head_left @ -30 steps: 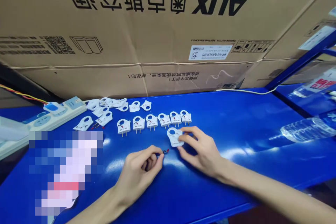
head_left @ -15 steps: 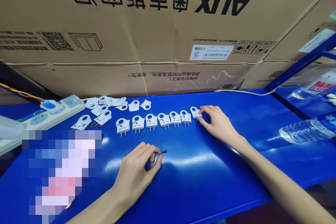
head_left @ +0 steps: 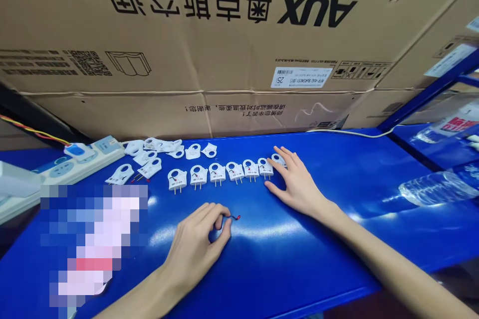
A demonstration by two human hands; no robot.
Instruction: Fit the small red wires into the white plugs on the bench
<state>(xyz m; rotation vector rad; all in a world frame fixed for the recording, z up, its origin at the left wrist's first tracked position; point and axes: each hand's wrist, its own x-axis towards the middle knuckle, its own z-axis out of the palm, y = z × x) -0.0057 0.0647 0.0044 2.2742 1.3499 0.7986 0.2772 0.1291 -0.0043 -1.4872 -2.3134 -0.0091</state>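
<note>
Several white two-pin plugs [head_left: 217, 173] lie in a row across the blue table [head_left: 337, 199]. My right hand [head_left: 295, 182] rests flat at the row's right end, fingers stretched out, partly covering the last plug [head_left: 277, 158]. My left hand [head_left: 198, 244] lies nearer me on the table with its fingers curled. Its thumb and forefinger pinch a small red and black wire piece [head_left: 235, 218].
Loose white plug shells [head_left: 157, 149] are heaped behind the row, near a white power strip [head_left: 63, 169] at left. A large cardboard box [head_left: 239, 45] walls the back. A plastic water bottle [head_left: 434, 187] lies at right. A blurred patch covers the lower left.
My right hand carried a white plug from near my left hand up to the right end of the row, set it down and flattened over it. The left hand stayed put.
</note>
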